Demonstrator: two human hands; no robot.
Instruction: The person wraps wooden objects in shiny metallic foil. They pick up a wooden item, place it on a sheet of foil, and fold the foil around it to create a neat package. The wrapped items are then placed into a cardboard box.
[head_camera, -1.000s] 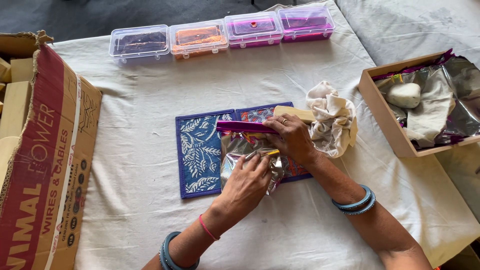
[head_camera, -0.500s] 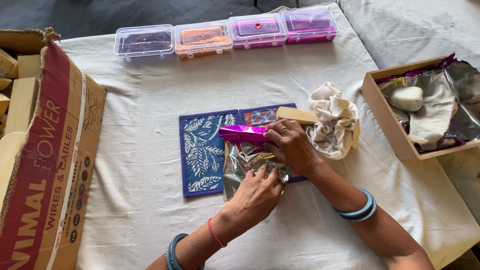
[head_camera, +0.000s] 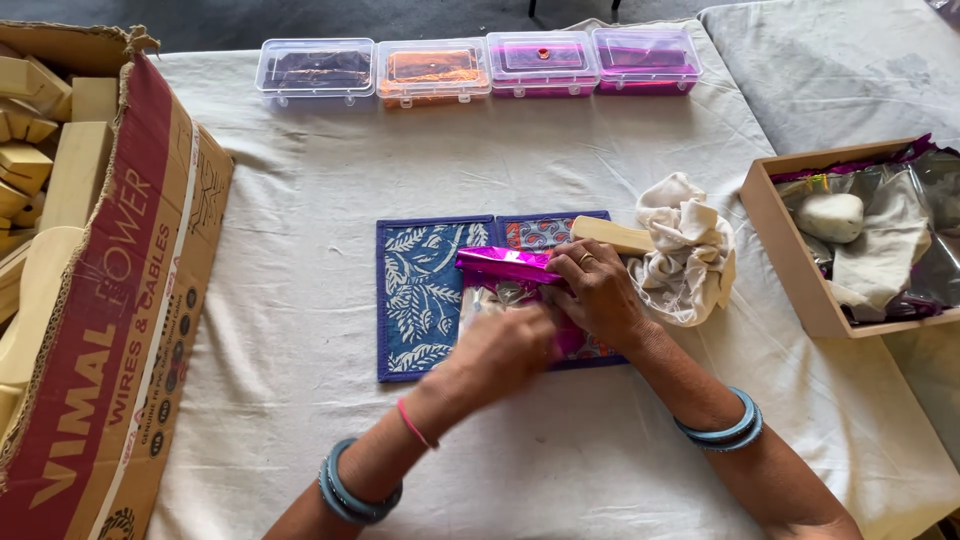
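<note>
A blue patterned fabric mat (head_camera: 420, 295) lies at the middle of the cloth-covered table. On it rests a shiny foil sheet (head_camera: 505, 265), magenta along its upper edge and silver below. My right hand (head_camera: 600, 295) presses down on the foil's right end, its fingers on the magenta edge. My left hand (head_camera: 505, 345) lies flat across the silver part and hides most of it. A pale wooden block (head_camera: 612, 236) sits just above my right hand, touching a crumpled white cloth (head_camera: 685, 250).
Several lidded plastic boxes (head_camera: 430, 70) of coloured foil line the far edge. A cardboard carton (head_camera: 110, 300) of wooden blocks stands at the left. At the right, a wooden tray (head_camera: 775, 235) holds foil, cloth and a white stone (head_camera: 830, 216).
My left hand has slid up and to the right over the silver foil, covering more of it. My right hand has stayed on the magenta edge.
</note>
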